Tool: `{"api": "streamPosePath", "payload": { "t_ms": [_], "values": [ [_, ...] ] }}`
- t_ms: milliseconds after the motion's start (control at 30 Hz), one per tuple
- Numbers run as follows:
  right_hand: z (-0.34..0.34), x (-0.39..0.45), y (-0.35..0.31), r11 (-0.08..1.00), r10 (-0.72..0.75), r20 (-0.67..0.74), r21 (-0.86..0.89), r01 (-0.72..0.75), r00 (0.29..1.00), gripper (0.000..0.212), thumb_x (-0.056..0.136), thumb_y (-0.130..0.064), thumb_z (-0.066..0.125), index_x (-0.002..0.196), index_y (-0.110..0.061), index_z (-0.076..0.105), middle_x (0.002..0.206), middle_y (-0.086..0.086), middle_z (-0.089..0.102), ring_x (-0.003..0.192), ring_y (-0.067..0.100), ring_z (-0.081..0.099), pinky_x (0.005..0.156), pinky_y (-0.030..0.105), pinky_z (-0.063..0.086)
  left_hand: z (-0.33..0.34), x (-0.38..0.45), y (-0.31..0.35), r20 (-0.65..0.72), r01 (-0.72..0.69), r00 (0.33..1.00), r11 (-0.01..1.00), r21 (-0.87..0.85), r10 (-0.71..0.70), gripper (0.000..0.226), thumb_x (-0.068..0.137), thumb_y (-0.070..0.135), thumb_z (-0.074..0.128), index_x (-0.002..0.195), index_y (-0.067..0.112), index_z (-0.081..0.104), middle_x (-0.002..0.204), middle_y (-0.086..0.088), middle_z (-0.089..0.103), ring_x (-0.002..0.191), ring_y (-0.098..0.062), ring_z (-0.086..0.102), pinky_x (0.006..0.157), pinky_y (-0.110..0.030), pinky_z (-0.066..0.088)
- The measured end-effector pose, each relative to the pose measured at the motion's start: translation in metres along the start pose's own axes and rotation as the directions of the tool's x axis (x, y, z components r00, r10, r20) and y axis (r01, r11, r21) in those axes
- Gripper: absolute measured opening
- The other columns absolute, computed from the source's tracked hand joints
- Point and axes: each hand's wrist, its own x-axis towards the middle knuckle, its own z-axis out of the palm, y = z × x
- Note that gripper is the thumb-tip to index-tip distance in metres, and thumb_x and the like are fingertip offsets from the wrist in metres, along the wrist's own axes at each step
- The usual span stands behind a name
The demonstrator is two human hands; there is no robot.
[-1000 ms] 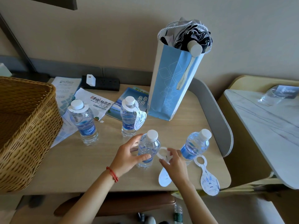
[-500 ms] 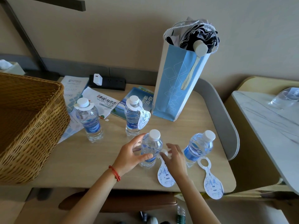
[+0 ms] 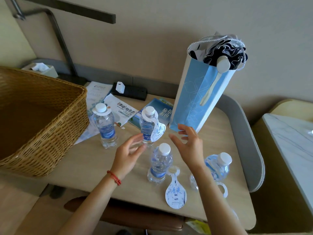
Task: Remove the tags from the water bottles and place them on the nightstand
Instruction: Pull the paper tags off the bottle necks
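Note:
Several clear water bottles stand on the wooden nightstand (image 3: 76, 160). The near middle bottle (image 3: 160, 162) and the near right bottle (image 3: 218, 164) carry no tag. One removed white-and-blue tag (image 3: 175, 194) lies flat beside the middle bottle; a second removed tag (image 3: 223, 189) lies by the right bottle, partly hidden by my right forearm. The far middle bottle (image 3: 147, 126) wears a tag (image 3: 156, 128) on its neck, as does the far left bottle (image 3: 105, 126). My left hand (image 3: 127, 153) and my right hand (image 3: 189, 146) are open, either side of the far middle bottle, touching nothing.
A big wicker basket (image 3: 42, 122) fills the left side. A tall blue paper bag (image 3: 201, 92) with a folded umbrella stands at the back right. Leaflets (image 3: 123, 111) and a black power strip (image 3: 130, 90) lie at the back. A marble-topped table (image 3: 291, 141) stands to the right.
My right hand let go of the tag, which now lies flat by the near middle bottle. Both hands left that bottle and moved up toward the far middle bottle.

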Motion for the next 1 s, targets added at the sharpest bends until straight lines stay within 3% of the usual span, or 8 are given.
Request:
{"api": "streamPosePath", "payload": {
  "t_ms": [167,333,433,533,733,867,1000],
  "values": [
    [0.006,0.029,-0.009,0.998,-0.053,0.067,0.035,0.051,0.996,0.045,0.074,-0.034,0.074,0.114,-0.019,0.060,0.101,-0.008,0.057,0.086,0.008,0.056,0.075,0.024,0.049,-0.004,0.027,0.001,-0.106,-0.008,0.994,0.996,0.086,0.017,0.038,0.083,0.013,0.063,0.119,0.010,0.054,0.117,0.000,0.059,0.108,-0.013,0.056,0.074,-0.001,0.043],
    [0.025,0.049,-0.009,0.995,-0.099,0.135,-0.005,0.100,0.986,0.052,0.073,-0.037,0.074,0.118,-0.018,0.057,0.114,0.001,0.062,0.091,0.007,0.056,0.078,0.025,0.051,-0.006,0.060,-0.004,-0.095,0.032,0.995,0.995,0.099,-0.022,0.049,0.081,0.020,0.066,0.126,0.012,0.049,0.128,-0.003,0.055,0.112,-0.011,0.052,0.081,-0.012,0.041],
    [0.037,0.058,-0.009,0.994,-0.103,0.152,-0.019,0.107,0.983,0.054,0.071,-0.038,0.075,0.118,-0.019,0.058,0.111,-0.004,0.061,0.089,0.001,0.053,0.074,0.007,0.042,-0.004,0.076,-0.009,-0.036,0.066,0.997,0.995,0.073,-0.063,0.050,0.080,0.020,0.068,0.126,0.019,0.049,0.125,-0.001,0.056,0.114,-0.011,0.051,0.083,-0.019,0.042],
    [0.049,0.065,-0.012,0.995,-0.094,0.179,-0.012,0.098,0.979,0.058,0.068,-0.038,0.078,0.119,-0.020,0.057,0.110,-0.012,0.056,0.091,-0.003,0.050,0.069,-0.004,0.037,-0.007,0.088,-0.014,0.059,0.068,0.996,0.996,0.055,-0.071,0.050,0.078,0.021,0.070,0.119,0.034,0.046,0.112,0.011,0.056,0.103,0.005,0.050,0.069,-0.003,0.044],
    [0.067,0.073,-0.015,0.984,-0.144,0.251,-0.063,0.165,0.957,0.064,0.065,-0.033,0.082,0.121,-0.021,0.054,0.121,-0.003,0.059,0.098,0.002,0.049,0.078,0.003,0.035,-0.009,0.100,-0.021,0.155,0.054,0.987,0.998,-0.016,-0.050,0.051,0.073,0.018,0.073,0.106,0.047,0.048,0.103,0.025,0.055,0.094,0.024,0.050,0.068,-0.002,0.044],
    [0.070,0.074,-0.017,0.978,-0.159,0.258,-0.092,0.188,0.953,0.067,0.065,-0.032,0.081,0.124,-0.018,0.052,0.121,0.001,0.058,0.100,0.006,0.049,0.083,0.019,0.042,-0.010,0.103,-0.025,0.181,0.066,0.982,0.997,-0.032,-0.059,0.051,0.072,0.021,0.074,0.104,0.049,0.046,0.101,0.027,0.054,0.091,0.025,0.051,0.068,-0.001,0.044],
    [0.069,0.076,-0.016,0.980,-0.127,0.261,-0.119,0.162,0.957,0.068,0.066,-0.034,0.080,0.125,-0.019,0.051,0.124,0.002,0.058,0.102,0.007,0.049,0.080,0.004,0.035,-0.010,0.105,-0.028,0.187,0.056,0.981,0.997,-0.044,-0.047,0.051,0.072,0.024,0.074,0.116,0.033,0.050,0.105,0.019,0.058,0.097,0.013,0.055,0.073,-0.006,0.048]
  ]
}}
